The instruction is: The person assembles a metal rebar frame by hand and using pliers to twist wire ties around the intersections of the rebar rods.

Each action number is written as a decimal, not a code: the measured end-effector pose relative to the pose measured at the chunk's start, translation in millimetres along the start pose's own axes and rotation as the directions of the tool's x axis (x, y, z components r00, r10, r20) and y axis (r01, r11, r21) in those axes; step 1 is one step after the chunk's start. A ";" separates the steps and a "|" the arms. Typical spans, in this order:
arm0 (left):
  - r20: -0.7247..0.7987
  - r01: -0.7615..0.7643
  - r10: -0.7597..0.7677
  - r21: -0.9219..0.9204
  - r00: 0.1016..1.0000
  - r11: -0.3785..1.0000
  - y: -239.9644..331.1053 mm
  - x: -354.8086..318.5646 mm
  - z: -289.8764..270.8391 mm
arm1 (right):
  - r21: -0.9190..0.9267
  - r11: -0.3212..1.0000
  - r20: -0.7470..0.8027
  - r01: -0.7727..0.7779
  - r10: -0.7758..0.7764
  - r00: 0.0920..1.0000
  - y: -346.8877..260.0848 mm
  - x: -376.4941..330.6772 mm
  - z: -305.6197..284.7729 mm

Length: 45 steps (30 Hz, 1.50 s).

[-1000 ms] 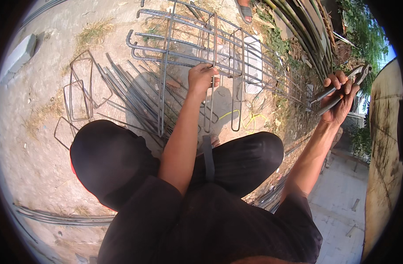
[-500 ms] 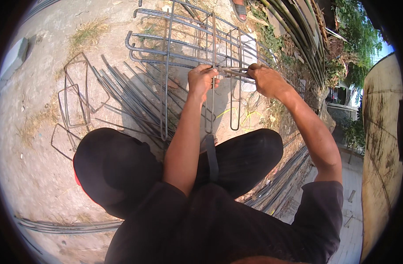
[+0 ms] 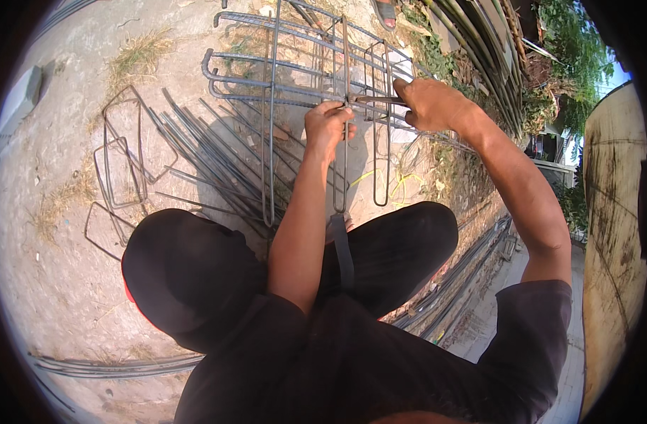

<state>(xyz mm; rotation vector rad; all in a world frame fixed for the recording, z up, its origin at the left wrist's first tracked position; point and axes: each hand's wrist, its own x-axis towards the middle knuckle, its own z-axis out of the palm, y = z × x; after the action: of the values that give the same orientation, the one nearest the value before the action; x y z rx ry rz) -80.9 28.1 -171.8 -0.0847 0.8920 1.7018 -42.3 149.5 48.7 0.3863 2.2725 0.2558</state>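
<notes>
A cage of steel rebar (image 3: 249, 62) stretches across the far middle, with ribbed long bars crossed by narrow rectangular stirrups. My left hand (image 3: 327, 128) is closed around the middle stirrup (image 3: 346, 166), just below where it meets a long bar. In my right hand (image 3: 436, 106) is a pair of pincers (image 3: 377, 99), gripped by its handles. Its jaws reach left to the crossing just above my left fingertips. Any wire between the jaws is too small to make out.
Loose straight rods (image 3: 203, 152) lie on the ground left of the cage, beside several bent stirrups (image 3: 122, 169). My black-clad knee (image 3: 415, 237) is below the cage. Bamboo poles (image 3: 479, 63) lie far right. Another person's sandalled foot (image 3: 386, 13) is at the top edge.
My right hand has moved slightly up and right, its elbow swinging outward, and the pincers have turned with it. My left hand keeps its hold on the stirrup, shifted barely right.
</notes>
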 end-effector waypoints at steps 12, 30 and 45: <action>-0.017 -0.012 0.013 0.037 1.000 0.999 3.9 -3.2 2.5 | -0.444 0.892 -0.494 0.082 -0.320 0.808 8.8 -17.0 28.2; -0.001 0.003 -0.003 0.098 1.000 0.995 6.7 -4.5 2.7 | 0.287 0.938 0.374 -0.194 0.077 0.924 21.6 8.7 9.3; -0.031 -0.028 0.029 0.030 0.999 0.999 4.9 -0.4 4.0 | -0.062 0.996 -0.241 -0.064 0.047 0.969 36.7 4.4 85.4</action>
<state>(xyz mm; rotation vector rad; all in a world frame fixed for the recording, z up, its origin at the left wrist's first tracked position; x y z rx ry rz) -83.4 29.9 -166.3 -0.0796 0.9449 1.7172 26.0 190.3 0.4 0.4016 2.4831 0.4300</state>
